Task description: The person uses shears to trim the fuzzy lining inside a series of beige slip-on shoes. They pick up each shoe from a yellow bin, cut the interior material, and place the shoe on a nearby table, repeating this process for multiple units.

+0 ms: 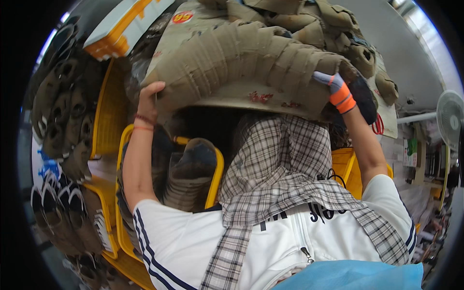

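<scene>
A long row of tan fabric shoe uppers [227, 55], nested one in another, arches across the table in front of me. My left hand [151, 99] grips the row's left end, thumb on top and the other fingers mostly hidden. At the right end my right hand [337, 92], in a partial grey and orange glove, is closed on the same row. Dark lining shows where the uppers open beside my right hand. Beyond the row, more loose tan uppers [299, 29] lie heaped on the table [212, 96].
A yellow basket [218, 179] with stacked uppers stands by my left arm. Shoes hang or stand on racks [67, 106] at far left. A white and orange box [121, 29] sits at the upper left, a fan [449, 118] at the right. Red scissor-like handles [378, 124] hang near my right forearm.
</scene>
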Available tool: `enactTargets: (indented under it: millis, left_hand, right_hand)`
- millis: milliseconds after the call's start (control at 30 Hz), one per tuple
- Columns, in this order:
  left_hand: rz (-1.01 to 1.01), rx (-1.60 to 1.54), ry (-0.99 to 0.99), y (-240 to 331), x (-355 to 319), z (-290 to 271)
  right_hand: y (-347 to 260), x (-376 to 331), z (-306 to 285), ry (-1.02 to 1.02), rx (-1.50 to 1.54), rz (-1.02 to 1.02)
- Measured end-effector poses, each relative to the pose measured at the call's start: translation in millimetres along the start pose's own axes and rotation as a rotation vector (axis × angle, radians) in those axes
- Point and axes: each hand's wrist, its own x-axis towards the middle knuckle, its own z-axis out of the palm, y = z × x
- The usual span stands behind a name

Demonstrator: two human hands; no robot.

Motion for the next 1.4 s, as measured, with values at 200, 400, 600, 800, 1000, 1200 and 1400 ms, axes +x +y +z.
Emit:
enactTargets:
  millis: [200, 400, 600, 800, 1000, 1200, 1400]
  left_hand:
    - [0.207, 0.156, -0.19, -20.9, -23.3, -38.5]
    - [0.148, 0.146, 0.017, -29.8, -1.5, -10.9]
    - [0.184, -0.026, 0.065, -15.1, -90.3, 9.5]
    - [0.39, -0.197, 0.27, -33.6, -270.1, -33.1]
    - [0.568, -0.276, 0.672, -60.4, -462.6, -9.0]
    - [0.65, -0.297, 1.039, -122.2, -585.6, -6.1]
    - [0.74, -0.207, 1.546, -216.1, -644.4, -74.8]
  right_hand:
    - [40.2, -4.2, -51.0, -0.036, -0.177, -0.183]
    - [90.3, 50.9, -134.3, -0.241, -0.361, -0.256]
    - [50.9, 55.8, -104.1, -0.266, -0.178, -0.251]
    - [-16.2, 68.8, 3.4, -0.534, -0.081, -0.168]
    - [-32.6, 32.6, 252.3, -1.034, -0.405, -0.451]
    - [11.5, 14.0, 429.9, -1.4, -0.067, -0.267]
    - [74.9, 1.6, 492.1, -1.178, -0.52, -0.117]
